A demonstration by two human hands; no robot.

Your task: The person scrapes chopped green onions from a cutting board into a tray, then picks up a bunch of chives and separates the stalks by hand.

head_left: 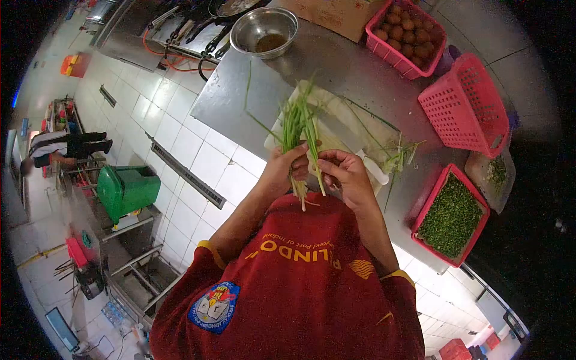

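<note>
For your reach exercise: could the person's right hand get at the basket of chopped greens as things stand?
Probably yes: the right hand is near the basket of chopped greens, with bare steel counter between, though its fingers now pinch the green onion stalks.

Hands at work: two, a left hand (282, 168) and a right hand (348, 174), both closed on one bunch of green onions (298, 129).
Pink baskets: three on the counter. One basket of chopped greens (451, 217), one overturned empty basket (465, 108), one basket of brown round produce (407, 36).
Metal bowls: one metal bowl (264, 30), far end of the steel counter (240, 102).
Cutting boards: one white cutting board (336, 120) under the stalks.
Cardboard boxes: one cardboard box (336, 15).
Green bins: one green bin (127, 189) down on the floor.
Other people: one person (63, 150), far left, bent over.
</note>
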